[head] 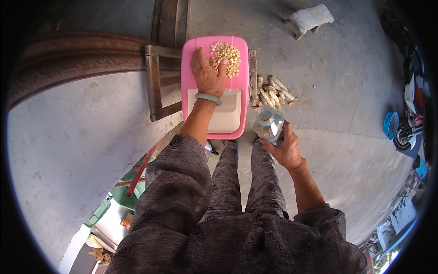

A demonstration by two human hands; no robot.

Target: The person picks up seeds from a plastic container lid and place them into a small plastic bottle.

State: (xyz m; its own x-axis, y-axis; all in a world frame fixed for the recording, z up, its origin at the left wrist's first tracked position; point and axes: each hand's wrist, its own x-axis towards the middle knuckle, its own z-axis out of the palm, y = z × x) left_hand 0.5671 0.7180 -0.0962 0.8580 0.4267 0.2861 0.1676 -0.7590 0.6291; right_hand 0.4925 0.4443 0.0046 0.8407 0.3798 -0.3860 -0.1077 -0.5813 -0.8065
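Observation:
A pink plastic bin stands before me, with a pale translucent panel in the near part of its top. Loose corn kernels lie in a pile on the far part. My left hand, with a pale green bangle at the wrist, rests over the top at the pile's left side. Its thumb is spread from the fingers and reaches the kernels; whether any are under the palm is hidden. In my right hand is a clear plastic bottle, uncapped and tilted, with some contents inside.
Bare corn cobs lie heaped on the concrete floor right of the bin. A wooden frame stands against its left side. Farther off are a low cloth-covered stool, a blue basin and a motorcycle wheel.

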